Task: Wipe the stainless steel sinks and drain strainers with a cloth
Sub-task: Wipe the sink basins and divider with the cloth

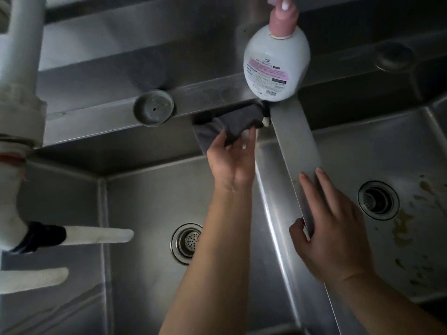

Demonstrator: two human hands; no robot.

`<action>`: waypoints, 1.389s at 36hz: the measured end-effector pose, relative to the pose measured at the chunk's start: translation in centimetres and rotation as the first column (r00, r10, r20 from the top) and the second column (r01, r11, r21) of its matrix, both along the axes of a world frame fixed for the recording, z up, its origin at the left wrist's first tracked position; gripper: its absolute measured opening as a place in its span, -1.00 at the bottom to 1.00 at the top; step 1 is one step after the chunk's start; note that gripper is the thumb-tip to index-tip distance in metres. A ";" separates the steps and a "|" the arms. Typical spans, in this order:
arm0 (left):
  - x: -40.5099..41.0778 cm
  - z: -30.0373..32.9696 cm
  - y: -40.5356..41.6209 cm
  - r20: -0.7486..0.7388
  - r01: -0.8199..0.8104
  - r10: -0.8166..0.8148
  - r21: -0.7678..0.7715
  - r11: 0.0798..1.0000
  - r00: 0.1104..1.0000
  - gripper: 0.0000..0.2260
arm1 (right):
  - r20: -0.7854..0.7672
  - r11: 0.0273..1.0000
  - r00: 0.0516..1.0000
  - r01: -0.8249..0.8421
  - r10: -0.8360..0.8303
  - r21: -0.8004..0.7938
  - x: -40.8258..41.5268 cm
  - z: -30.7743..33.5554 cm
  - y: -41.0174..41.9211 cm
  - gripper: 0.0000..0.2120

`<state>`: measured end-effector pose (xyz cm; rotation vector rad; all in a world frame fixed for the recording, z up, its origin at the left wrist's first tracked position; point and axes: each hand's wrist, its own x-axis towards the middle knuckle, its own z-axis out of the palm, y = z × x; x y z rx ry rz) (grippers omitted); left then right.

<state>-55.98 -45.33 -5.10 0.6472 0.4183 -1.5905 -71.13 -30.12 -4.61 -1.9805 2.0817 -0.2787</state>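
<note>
Two stainless steel sinks lie side by side: the left sink [150,201] and the right sink [362,151], split by a steel divider [295,146]. A dark grey cloth [232,124] hangs at the back wall of the left sink, under the rim. My left hand [232,160] reaches up to it and its fingers touch and pinch the cloth's lower edge. My right hand [333,228] rests on the divider, fingers on top and thumb curled round its left side. Each basin has a drain strainer: the left strainer [187,243] and the right strainer [377,200]. Brown stains mark the right sink.
A white soap bottle [277,61] with a pink pump stands on the back rim above the divider. A grey round plug [153,107] sits on the rim to its left. White pipes and a tap spout [96,235] jut over the left sink from the left.
</note>
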 end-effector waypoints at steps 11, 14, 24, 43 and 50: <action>1.9 3.8 9.7 0.699 0.233 -0.236 0.101 0.967 0.676 -0.68 | 0.015 0.996 0.999 -0.037 0.036 0.075 -0.3 0.5 0.2 -0.24; 1.9 5.7 11.5 0.902 0.273 -0.218 0.118 0.955 0.373 -0.72 | 0.051 0.996 0.997 -0.053 0.049 0.079 -0.4 0.7 0.4 -0.26; -5.8 5.7 8.3 0.761 0.547 -0.074 0.527 0.650 -0.645 -0.54 | 0.508 0.980 0.839 0.192 -0.193 0.054 -4.2 3.9 6.0 -0.32; -8.8 6.9 30.8 0.534 0.555 0.150 0.798 0.234 -0.832 -0.47 | 0.263 0.737 0.956 -0.269 0.128 0.620 -11.4 7.6 12.7 -0.09; -5.3 10.0 33.5 0.660 0.670 -0.185 0.742 0.009 -0.728 -0.60 | 0.332 0.657 0.906 -0.419 0.261 0.627 -10.7 9.4 16.3 -0.57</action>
